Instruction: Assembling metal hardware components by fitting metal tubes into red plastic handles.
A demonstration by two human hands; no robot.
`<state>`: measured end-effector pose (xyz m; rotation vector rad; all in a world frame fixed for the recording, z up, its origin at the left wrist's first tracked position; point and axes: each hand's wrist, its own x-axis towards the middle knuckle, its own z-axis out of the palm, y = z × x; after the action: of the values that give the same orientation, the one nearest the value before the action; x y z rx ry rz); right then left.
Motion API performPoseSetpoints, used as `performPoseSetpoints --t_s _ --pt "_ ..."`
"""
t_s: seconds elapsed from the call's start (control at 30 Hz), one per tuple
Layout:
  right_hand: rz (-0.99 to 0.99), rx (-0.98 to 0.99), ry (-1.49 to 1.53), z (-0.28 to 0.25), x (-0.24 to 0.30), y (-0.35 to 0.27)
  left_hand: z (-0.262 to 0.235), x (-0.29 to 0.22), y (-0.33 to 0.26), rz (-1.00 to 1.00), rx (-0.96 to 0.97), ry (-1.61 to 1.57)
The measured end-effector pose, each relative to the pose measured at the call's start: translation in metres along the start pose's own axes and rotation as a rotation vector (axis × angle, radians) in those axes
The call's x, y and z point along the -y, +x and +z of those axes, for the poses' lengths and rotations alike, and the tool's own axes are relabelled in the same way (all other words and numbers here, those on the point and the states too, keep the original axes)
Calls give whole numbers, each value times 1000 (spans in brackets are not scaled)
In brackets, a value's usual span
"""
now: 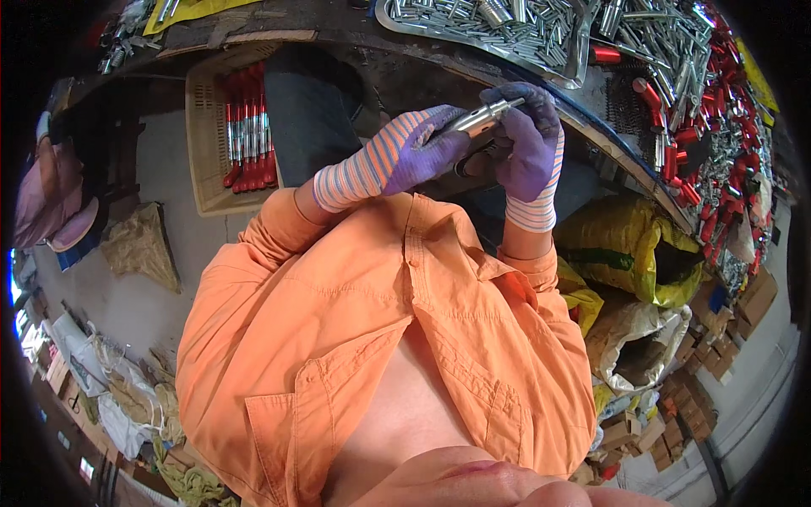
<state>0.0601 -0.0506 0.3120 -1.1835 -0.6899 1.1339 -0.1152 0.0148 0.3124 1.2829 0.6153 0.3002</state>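
Observation:
Both hands wear purple-palmed gloves with striped cuffs and meet in front of my chest, close to the bench edge. My left hand (427, 150) is closed round the thick end of a shiny metal cylinder (477, 121). From the cylinder's other end a thinner rod runs up to the right. There my right hand (530, 127) pinches the thin tip between its fingers and thumb. The cylinder is tilted, and its lower end is hidden in my left glove.
Along the bench (600, 122) lie a metal tray (583, 51) of small steel pins, loose steel tubes (667, 38) and red-handled parts (650, 97). A beige plastic crate (201, 160) holds several red-and-silver tools (249, 135). Yellow sacks (621, 232), a white sack (676, 334) and cardboard boxes (688, 406) stand at right.

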Motion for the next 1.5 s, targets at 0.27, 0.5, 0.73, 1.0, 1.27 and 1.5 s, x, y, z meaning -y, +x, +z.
performPoseSetpoints --t_s 0.27,0.5,0.73,1.0,1.27,1.5 --pt "-375 -210 -540 4 -2 -16 0 2 0 -151 151 -183" --pt "-63 -158 -11 1 4 -23 2 -7 1 -144 125 -287" --pt "-21 -128 -18 -17 13 -20 -14 -11 -1 -241 219 -97" --pt "4 -155 95 -10 12 -19 -4 4 1 46 111 -48" --pt "-355 -68 -185 -16 -11 -14 3 -2 0 71 24 92" --pt "-113 -249 -17 -5 -8 -23 7 2 5 60 41 61"
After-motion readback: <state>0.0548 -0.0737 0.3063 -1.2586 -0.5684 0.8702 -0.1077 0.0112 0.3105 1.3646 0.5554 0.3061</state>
